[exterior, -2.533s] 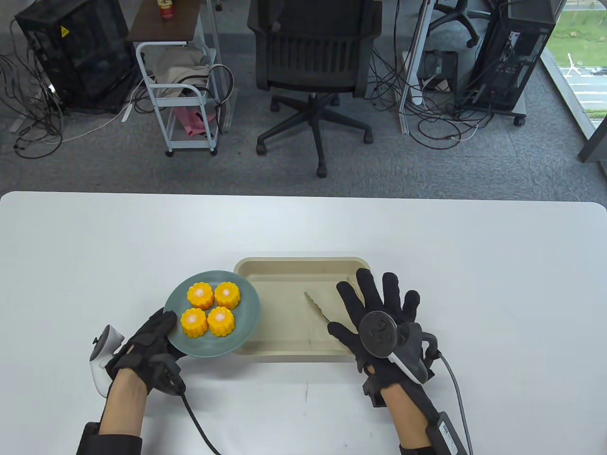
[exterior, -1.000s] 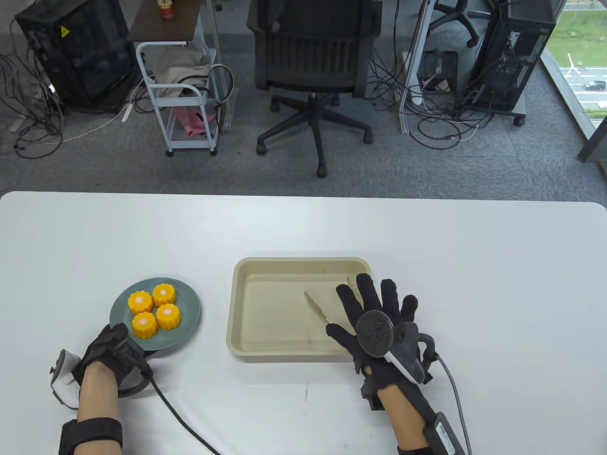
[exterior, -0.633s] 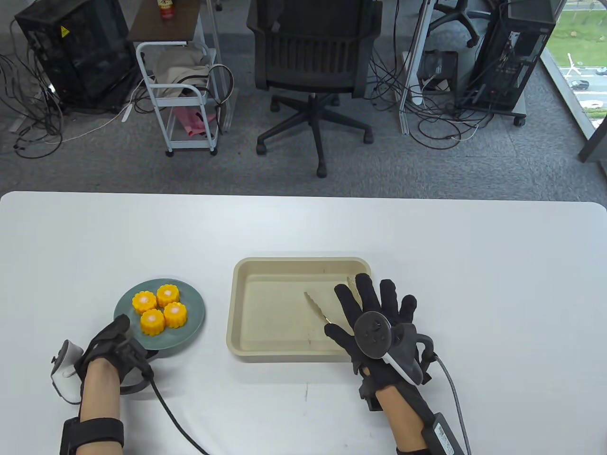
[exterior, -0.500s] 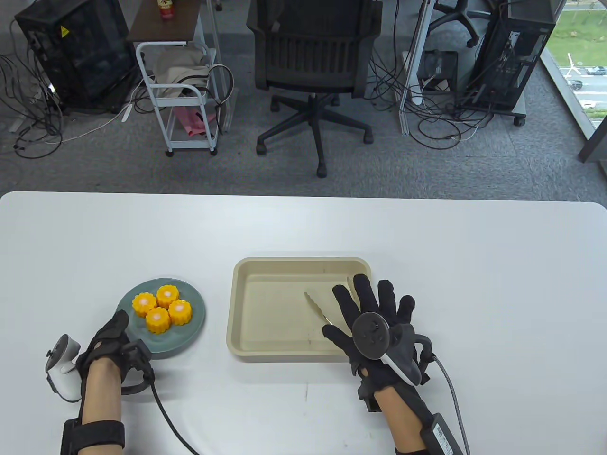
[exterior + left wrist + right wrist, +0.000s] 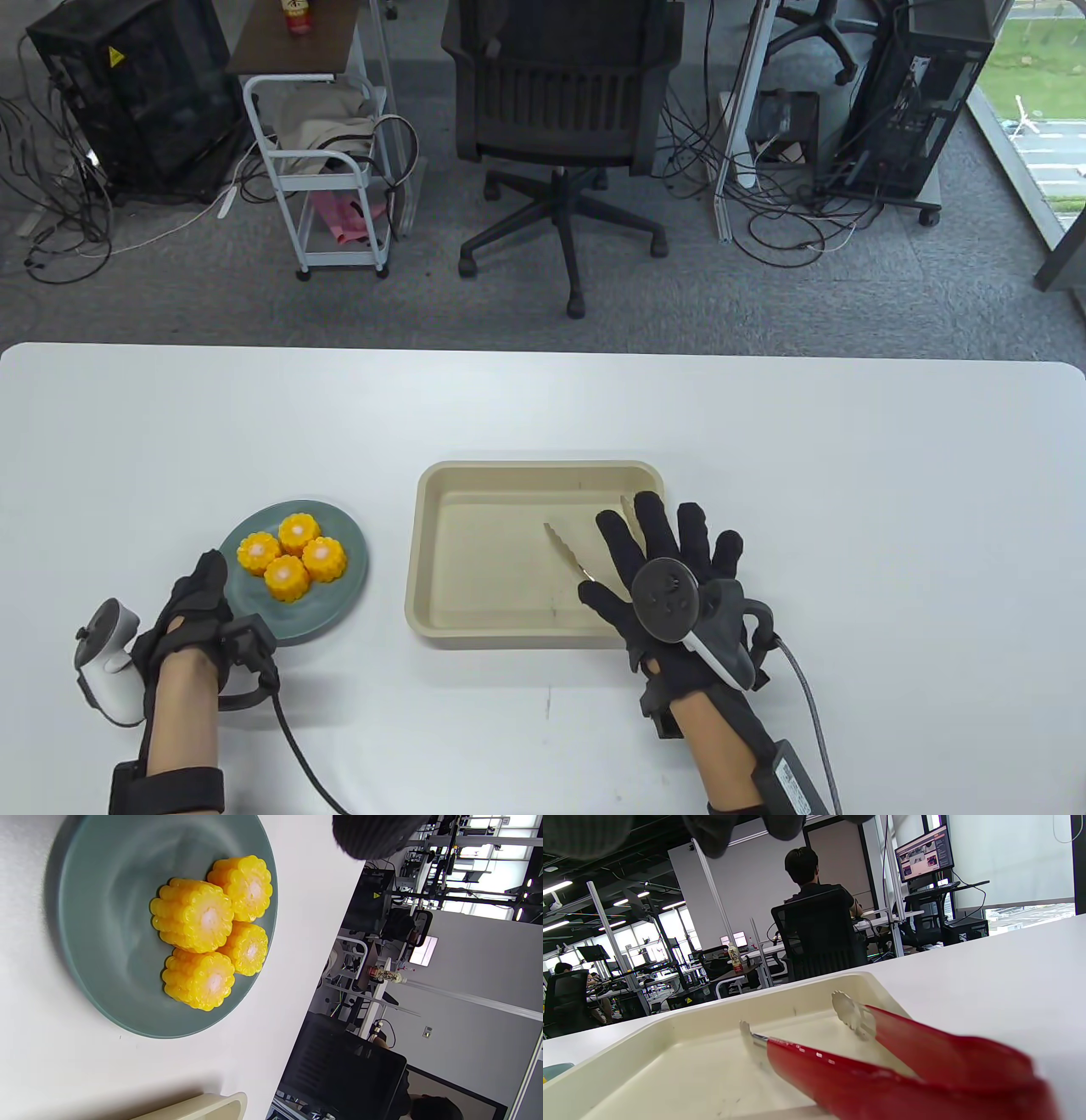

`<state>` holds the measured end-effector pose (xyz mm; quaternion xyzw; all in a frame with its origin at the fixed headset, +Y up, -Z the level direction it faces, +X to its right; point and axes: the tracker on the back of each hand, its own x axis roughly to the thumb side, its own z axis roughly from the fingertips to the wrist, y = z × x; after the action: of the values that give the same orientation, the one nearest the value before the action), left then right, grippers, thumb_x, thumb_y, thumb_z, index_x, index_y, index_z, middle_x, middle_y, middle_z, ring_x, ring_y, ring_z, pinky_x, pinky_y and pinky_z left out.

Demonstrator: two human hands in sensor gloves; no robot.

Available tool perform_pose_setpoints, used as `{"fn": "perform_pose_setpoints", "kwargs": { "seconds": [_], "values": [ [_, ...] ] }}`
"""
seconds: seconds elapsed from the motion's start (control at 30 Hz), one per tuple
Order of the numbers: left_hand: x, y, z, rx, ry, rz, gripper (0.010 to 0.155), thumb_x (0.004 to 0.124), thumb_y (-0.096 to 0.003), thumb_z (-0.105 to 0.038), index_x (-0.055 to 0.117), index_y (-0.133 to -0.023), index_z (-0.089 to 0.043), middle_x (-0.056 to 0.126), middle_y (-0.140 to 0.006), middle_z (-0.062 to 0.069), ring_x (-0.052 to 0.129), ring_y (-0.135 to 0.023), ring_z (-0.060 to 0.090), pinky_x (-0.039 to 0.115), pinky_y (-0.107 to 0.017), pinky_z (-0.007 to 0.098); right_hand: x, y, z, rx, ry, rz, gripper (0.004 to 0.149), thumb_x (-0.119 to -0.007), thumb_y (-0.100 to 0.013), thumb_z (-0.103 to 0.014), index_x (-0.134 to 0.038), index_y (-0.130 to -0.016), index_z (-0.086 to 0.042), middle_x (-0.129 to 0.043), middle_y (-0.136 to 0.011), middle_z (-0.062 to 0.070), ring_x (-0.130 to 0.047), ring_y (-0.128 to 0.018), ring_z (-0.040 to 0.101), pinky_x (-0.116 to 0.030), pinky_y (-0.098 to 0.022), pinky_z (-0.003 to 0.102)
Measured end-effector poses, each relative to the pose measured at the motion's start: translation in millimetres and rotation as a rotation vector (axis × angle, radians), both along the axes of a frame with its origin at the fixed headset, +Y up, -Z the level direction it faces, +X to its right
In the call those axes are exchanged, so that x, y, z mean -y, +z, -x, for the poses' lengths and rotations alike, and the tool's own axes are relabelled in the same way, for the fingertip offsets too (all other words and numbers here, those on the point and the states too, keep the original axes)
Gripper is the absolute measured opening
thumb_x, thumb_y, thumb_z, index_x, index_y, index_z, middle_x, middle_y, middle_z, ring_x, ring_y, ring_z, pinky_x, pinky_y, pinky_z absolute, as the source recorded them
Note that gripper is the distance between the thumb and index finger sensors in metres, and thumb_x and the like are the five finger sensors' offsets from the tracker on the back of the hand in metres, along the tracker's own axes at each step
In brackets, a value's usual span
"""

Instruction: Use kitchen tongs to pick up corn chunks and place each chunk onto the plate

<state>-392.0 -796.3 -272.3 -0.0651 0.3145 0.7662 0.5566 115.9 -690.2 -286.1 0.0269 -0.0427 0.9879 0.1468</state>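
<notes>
Several yellow corn chunks [image 5: 293, 556] stand together on the grey-green plate [image 5: 339, 594], which lies on the table left of the tray; the left wrist view shows the corn chunks [image 5: 203, 938] and the plate [image 5: 106, 899] close up. My left hand [image 5: 199, 603] sits at the plate's near-left rim, thumb beside the rim. No finger lies on the plate in the left wrist view. Red-handled tongs [image 5: 882, 1069] with metal tips [image 5: 564, 552] lie in the beige tray [image 5: 509, 469]. My right hand [image 5: 670, 552] is spread flat over their handles with fingers straight, not curled round them.
The tray [image 5: 670, 1027] holds only the tongs. The table's far edge runs across the middle of the table view. Behind it stand an office chair [image 5: 560, 110] and a white cart [image 5: 327, 170]. A person sits at a desk in the background of the right wrist view.
My left hand slid the plate leftward away from the tray, then nudged it slightly right and turned it. The right hand stayed spread over the tongs.
</notes>
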Motion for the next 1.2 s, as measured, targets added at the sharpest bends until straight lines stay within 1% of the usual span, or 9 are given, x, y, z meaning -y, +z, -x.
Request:
{"fn": "perform_pose_setpoints", "kwargs": {
  "seconds": [0.1, 0.23, 0.37, 0.43, 0.57, 0.67, 0.87, 1.03, 1.2],
  "values": [
    [-13, -1, -4, 0.011, -0.093, -0.043, 0.087, 0.059, -0.056, -0.051, -0.003, -0.105, -0.014, -0.011, -0.104, 0.032, -0.004, -0.101, 0.065, 0.025, -0.07, 0.078, 0, 0, 0, -0.001, -0.003, -0.002, 0.075, -0.063, -0.037, -0.076, -0.043, -0.107, -0.057, -0.027, -0.129, -0.015, -0.019, -0.117, 0.031, -0.016, -0.075, 0.066],
    [-56, -8, -24, 0.064, -0.581, -0.211, 0.086, 0.061, -0.0545, -0.051, 0.004, -0.108, -0.015, -0.001, -0.11, 0.027, 0.007, -0.106, 0.06, 0.03, -0.07, 0.077, 0, 0, -1, -0.003, -0.006, -0.013, 0.075, -0.063, -0.037, -0.076, -0.044, -0.106, -0.057, -0.028, -0.129, -0.016, -0.02, -0.117, 0.031, -0.016, -0.075, 0.066],
    [-97, -9, -73, 0.148, -0.732, -0.555, 0.082, 0.068, -0.0522, -0.05, 0.021, -0.112, -0.02, 0.006, -0.115, 0.022, 0.01, -0.109, 0.056, 0.026, -0.07, 0.079, -1, 0, 0, -0.004, -0.007, -0.019, 0.074, -0.063, -0.037, -0.076, -0.044, -0.106, -0.057, -0.028, -0.128, -0.016, -0.019, -0.117, 0.03, -0.016, -0.075, 0.065],
    [-111, -8, -103, 0.287, -0.783, -0.671, 0.082, 0.067, -0.0523, -0.052, 0.021, -0.113, -0.021, 0.005, -0.116, 0.021, 0.008, -0.11, 0.055, 0.023, -0.068, 0.08, 0, 0, 0, -0.008, -0.005, -0.018, 0.074, -0.063, -0.037, -0.076, -0.044, -0.106, -0.058, -0.027, -0.129, -0.016, -0.018, -0.117, 0.03, -0.016, -0.075, 0.065],
    [-126, -6, -145, 0.466, -0.979, -0.701, 0.084, 0.064, -0.0519, -0.057, 0.018, -0.114, -0.026, 0.0, -0.117, 0.019, 0.002, -0.111, 0.054, 0.018, -0.066, 0.083, -1, 0, 2, -0.025, -0.018, -0.027, 0.074, -0.063, -0.037, -0.076, -0.045, -0.106, -0.058, -0.029, -0.129, -0.016, -0.019, -0.117, 0.03, -0.016, -0.075, 0.066],
    [-126, -11, -174, 0.608, -1.049, -0.713, 0.082, 0.064, -0.0519, -0.058, 0.02, -0.115, -0.03, 0.003, -0.119, 0.015, 0.0, -0.112, 0.051, 0.016, -0.066, 0.083, -1, 1, 4, -0.029, -0.017, -0.033, 0.074, -0.063, -0.037, -0.076, -0.045, -0.106, -0.058, -0.03, -0.129, -0.016, -0.02, -0.117, 0.03, -0.016, -0.075, 0.066],
    [-101, -27, -222, 0.852, -1.127, -0.638, 0.079, 0.063, -0.0514, -0.06, 0.024, -0.116, -0.036, 0.003, -0.121, 0.011, -0.002, -0.113, 0.048, 0.011, -0.065, 0.083, 4, -1, 2, -0.025, -0.021, 0.0, 0.074, -0.063, -0.037, -0.076, -0.045, -0.106, -0.058, -0.029, -0.129, -0.016, -0.019, -0.117, 0.03, -0.016, -0.075, 0.066],
    [-82, -32, -228, 0.906, -1.138, -0.575, 0.08, 0.063, -0.0513, -0.061, 0.024, -0.116, -0.035, 0.004, -0.121, 0.012, -0.001, -0.113, 0.047, 0.011, -0.065, 0.083, 4, -1, 4, -0.034, -0.035, 0.006, 0.074, -0.063, -0.037, -0.076, -0.045, -0.106, -0.058, -0.029, -0.129, -0.016, -0.019, -0.117, 0.03, -0.015, -0.075, 0.066],
    [-79, -33, -228, 0.907, -1.132, -0.565, 0.08, 0.063, -0.0513, -0.06, 0.024, -0.116, -0.034, 0.005, -0.121, 0.012, -0.001, -0.113, 0.048, 0.011, -0.065, 0.083, 6, -1, 7, -0.041, -0.03, 0.01, 0.074, -0.063, -0.036, -0.076, -0.046, -0.106, -0.058, -0.03, -0.129, -0.016, -0.02, -0.117, 0.03, -0.016, -0.075, 0.066]
  ]
}}
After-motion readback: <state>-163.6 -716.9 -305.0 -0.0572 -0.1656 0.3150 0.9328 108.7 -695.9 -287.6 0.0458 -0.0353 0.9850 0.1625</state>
